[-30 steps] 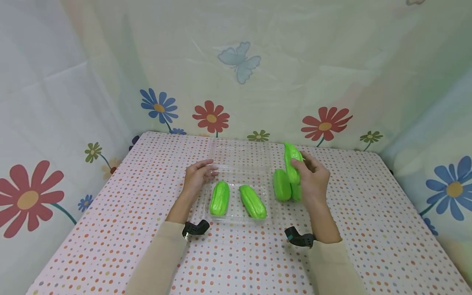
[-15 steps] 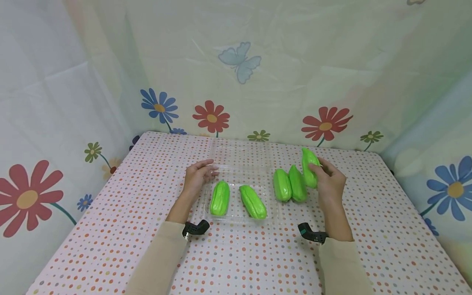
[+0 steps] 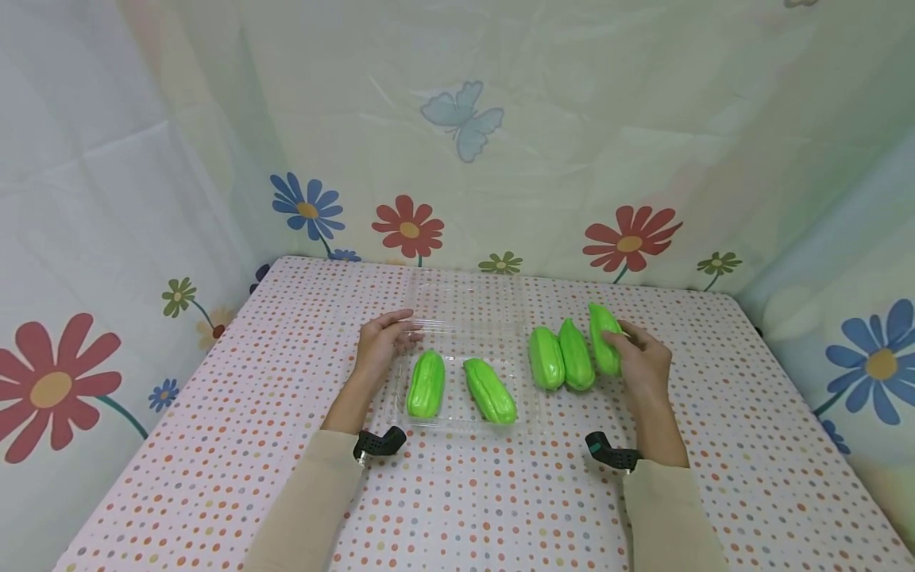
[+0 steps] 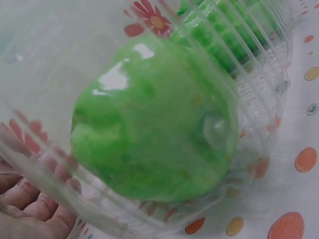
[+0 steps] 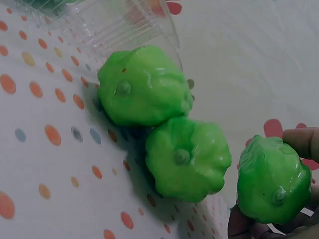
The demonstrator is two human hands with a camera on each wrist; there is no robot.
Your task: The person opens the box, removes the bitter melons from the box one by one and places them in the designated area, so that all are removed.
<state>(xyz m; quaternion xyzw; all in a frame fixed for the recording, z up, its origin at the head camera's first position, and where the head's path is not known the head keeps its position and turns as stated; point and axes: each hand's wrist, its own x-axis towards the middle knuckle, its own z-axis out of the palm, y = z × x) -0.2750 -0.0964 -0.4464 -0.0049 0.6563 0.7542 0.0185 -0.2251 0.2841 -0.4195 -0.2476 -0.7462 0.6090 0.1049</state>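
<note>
one polka-dot tablecloth [image 3: 214,445], flowered curtain walls [image 3: 143,159]

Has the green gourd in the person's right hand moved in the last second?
Yes. The gourd in the right hand has gone right and down, from above the two gourds on the table to their right side.

We see five glossy green ridged gourds and a clear plastic tray [image 3: 457,421] on the dotted cloth; the held gourd [image 3: 604,340] stands tilted, far end raised, pinched in the right hand [image 3: 643,365] — just right of two others; the middle gourd [image 3: 576,366] and the inner gourd [image 3: 546,358] lie side by side, touching, lengthwise away from us, just right of the tray; inside it lie the left tray gourd [image 3: 426,384] and the right tray gourd [image 3: 490,391] — apart, the latter angled; the left hand [image 3: 382,340] rests at the tray's far left corner.
</note>
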